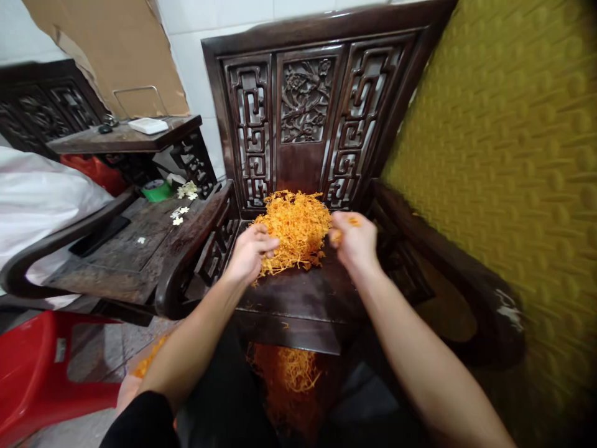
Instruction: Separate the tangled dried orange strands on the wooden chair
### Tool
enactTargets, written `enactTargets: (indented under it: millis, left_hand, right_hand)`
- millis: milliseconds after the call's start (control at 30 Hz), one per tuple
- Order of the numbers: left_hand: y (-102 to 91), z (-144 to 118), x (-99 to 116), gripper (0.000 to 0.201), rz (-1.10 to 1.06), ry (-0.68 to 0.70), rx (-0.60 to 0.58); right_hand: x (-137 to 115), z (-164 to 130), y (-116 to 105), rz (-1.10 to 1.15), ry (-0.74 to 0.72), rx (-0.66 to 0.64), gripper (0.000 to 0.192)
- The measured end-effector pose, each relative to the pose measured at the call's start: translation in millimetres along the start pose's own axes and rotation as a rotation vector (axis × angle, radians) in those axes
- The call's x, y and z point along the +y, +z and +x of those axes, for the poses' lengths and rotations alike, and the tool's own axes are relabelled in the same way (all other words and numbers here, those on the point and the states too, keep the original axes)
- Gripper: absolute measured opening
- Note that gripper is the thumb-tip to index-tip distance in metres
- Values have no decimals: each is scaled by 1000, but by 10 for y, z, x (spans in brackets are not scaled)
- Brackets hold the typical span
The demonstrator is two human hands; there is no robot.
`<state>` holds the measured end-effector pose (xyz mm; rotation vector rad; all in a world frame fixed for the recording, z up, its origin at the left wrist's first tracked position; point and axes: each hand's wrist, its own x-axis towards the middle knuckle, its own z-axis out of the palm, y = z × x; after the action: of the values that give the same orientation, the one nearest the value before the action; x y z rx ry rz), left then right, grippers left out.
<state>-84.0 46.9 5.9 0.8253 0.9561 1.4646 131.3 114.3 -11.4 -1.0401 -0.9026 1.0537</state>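
Observation:
A tangled heap of orange pieces with thin stems [298,227], perhaps small plastic flower parts, lies on the seat of a dark carved wooden chair [303,298]. My left hand [252,252] is at the heap's left side, its fingers curled in and the thumb pointing right; what lies in its fingers is hidden. Just right of the heap, my right hand [355,239] is closed, with bits of orange showing between its fingers. Both hands are slightly blurred.
More orange stems [298,368] lie below the seat, between my legs. To the left stand a red plastic stool [28,379] and a second wooden chair holding green tape [157,190] and pale flower pieces [187,190]. A textured yellow surface [508,143] rises on the right.

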Motion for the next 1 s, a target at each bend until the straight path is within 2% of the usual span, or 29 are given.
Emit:
enactTargets:
  millis: [33,100,200,300,367,533,733,867,1000]
  left_hand:
    - [-36,23,15,45,-24,33,37]
    - [-81,63,12,42,-35,90,96]
    - [-49,85,-71,39,-14,59,91]
    - [49,57,-180,50,8,-7,44]
    - [99,29,-238,55,39,-20,13]
    - [124,-4,-345,55,151,69,-25]
    - [85,21,-445,53,213,159,82]
    - [97,-4,-473,50,230,179,94]
    - [170,-97,-415,52,160,77,29]
  right_hand:
    - [-1,81,-99,56,8,80,43]
    - [1,123,-262,30,29,52,45]
    - [13,-101,-286,-126,72,-196,41]
    - [15,-390,-112,-284,69,-471,41]
    - [17,-492,-14,-362,24,-552,45]
    - [48,-522,18,-503,-139,-575,41]
    - [6,-671,7,-746,-411,-629,53]
    - [22,-736,11,-856,-523,-590,32]
    - [41,-660,-4,-717,-530,-500,23]
